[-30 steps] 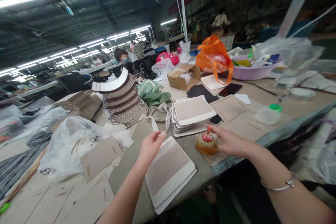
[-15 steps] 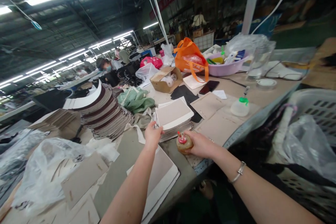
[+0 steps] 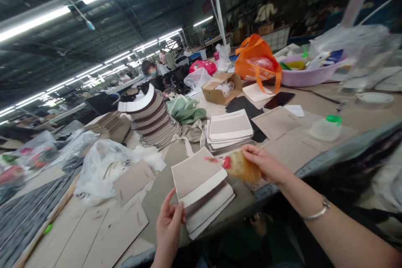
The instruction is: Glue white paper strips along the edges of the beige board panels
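My left hand (image 3: 171, 217) pinches the lower left edge of a beige panel with a white border (image 3: 195, 172), which is raised at a tilt. Below it lie similar white-edged panels (image 3: 211, 211) on a grey-green cloth. My right hand (image 3: 262, 162) is wrapped round a squeeze bottle of amber contents (image 3: 244, 166). The bottle is tipped sideways, its red nozzle pointing left over the raised panel's right side. Motion blurs the bottle, so I cannot tell whether its tip touches the panel. Just behind stands a stack of like panels (image 3: 230, 127).
A tall stack of curved pieces (image 3: 153, 119) stands at back left, beside a clear plastic bag (image 3: 102, 167). Farther back are a cardboard box (image 3: 216, 92), an orange bag (image 3: 256, 60) and a lilac basin (image 3: 309, 74). A green-capped bottle (image 3: 326, 130) and a phone (image 3: 279, 100) lie to the right.
My left hand has moved from the stack down and left, now with a panel in it. My right hand has lifted the bottle and tipped its nozzle leftward. The view has turned left.
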Available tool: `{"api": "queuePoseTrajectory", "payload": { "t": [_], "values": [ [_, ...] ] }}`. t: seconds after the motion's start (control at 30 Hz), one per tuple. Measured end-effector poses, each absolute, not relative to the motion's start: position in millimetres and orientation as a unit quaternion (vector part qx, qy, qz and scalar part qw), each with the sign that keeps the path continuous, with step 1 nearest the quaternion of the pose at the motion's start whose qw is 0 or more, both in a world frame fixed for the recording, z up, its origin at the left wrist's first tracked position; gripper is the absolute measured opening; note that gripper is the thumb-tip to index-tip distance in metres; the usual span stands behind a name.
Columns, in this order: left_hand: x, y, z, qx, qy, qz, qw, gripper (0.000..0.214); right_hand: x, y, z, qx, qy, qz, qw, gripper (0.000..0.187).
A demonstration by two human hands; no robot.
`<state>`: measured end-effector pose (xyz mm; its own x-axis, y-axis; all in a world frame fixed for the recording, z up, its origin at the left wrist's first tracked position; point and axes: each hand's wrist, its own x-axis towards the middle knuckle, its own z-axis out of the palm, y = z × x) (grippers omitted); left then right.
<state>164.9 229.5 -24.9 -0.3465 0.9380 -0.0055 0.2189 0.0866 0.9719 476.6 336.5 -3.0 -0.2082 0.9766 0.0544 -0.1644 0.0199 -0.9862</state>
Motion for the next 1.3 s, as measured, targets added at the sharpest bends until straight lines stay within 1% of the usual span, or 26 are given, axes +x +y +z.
{"api": "queuePoseTrajectory", "payload": {
  "t": [0.07,0.13,0.23,0.3,0.4,0.47,0.53,0.63,0.7,0.77,0.83,0.93,1.07,1.13,1.3],
  "values": [
    [162.5,216.6,-35.3,0.436,0.651,0.498,0.372,0.069,472.0,338.7,-4.9,-0.371,-0.393,0.656,0.526,0.029],
    [162.6,208.4,-42.6,0.438,0.653,0.478,0.390,0.070,466.8,340.3,-4.9,-0.351,-0.276,0.711,0.543,0.029],
    [161.2,201.2,-48.8,0.462,0.662,0.421,0.413,0.064,456.0,337.3,-2.0,-0.359,-0.183,0.750,0.524,0.027],
    [157.5,198.0,-50.7,0.481,0.670,0.392,0.408,0.058,446.9,331.5,0.1,-0.368,-0.161,0.764,0.506,0.027],
    [149.1,193.7,-51.4,0.504,0.669,0.375,0.397,0.053,433.2,323.2,0.7,-0.366,-0.217,0.761,0.490,0.043],
    [143.0,191.3,-50.2,0.530,0.667,0.360,0.382,0.050,425.5,321.9,-1.2,-0.380,-0.253,0.746,0.485,0.047],
    [136.9,189.8,-48.4,0.565,0.674,0.339,0.334,0.047,419.2,323.9,-4.8,-0.415,-0.263,0.720,0.490,0.046],
    [128.5,190.9,-48.0,0.627,0.680,0.322,0.202,0.042,410.7,327.4,-12.2,-0.473,-0.283,0.673,0.493,0.046],
    [124.7,194.2,-50.7,0.661,0.662,0.334,0.112,0.038,404.7,325.9,-17.3,-0.504,-0.350,0.618,0.491,0.042],
    [123.1,198.4,-54.9,0.674,0.640,0.362,0.068,0.033,397.8,320.8,-21.1,-0.525,-0.466,0.526,0.481,0.036],
    [123.7,202.0,-58.6,0.668,0.625,0.395,0.081,0.028,389.6,314.0,-22.3,-0.523,-0.577,0.430,0.457,0.031],
    [126.4,203.4,-61.5,0.670,0.605,0.413,0.118,0.025,375.5,306.3,-18.8,-0.485,-0.687,0.325,0.433,0.025],
    [128.9,200.5,-61.4,0.699,0.594,0.385,0.097,0.029,357.9,306.0,-11.2,-0.412,-0.782,0.188,0.428,0.016],
    [129.4,199.5,-59.5,0.712,0.594,0.365,0.085,0.031,351.2,307.9,-9.2,-0.386,-0.804,0.154,0.425,0.013],
    [130.1,199.6,-52.7,0.737,0.593,0.311,0.093,0.035,339.4,310.9,-10.2,-0.340,-0.840,0.127,0.403,0.014]
  ]
}}
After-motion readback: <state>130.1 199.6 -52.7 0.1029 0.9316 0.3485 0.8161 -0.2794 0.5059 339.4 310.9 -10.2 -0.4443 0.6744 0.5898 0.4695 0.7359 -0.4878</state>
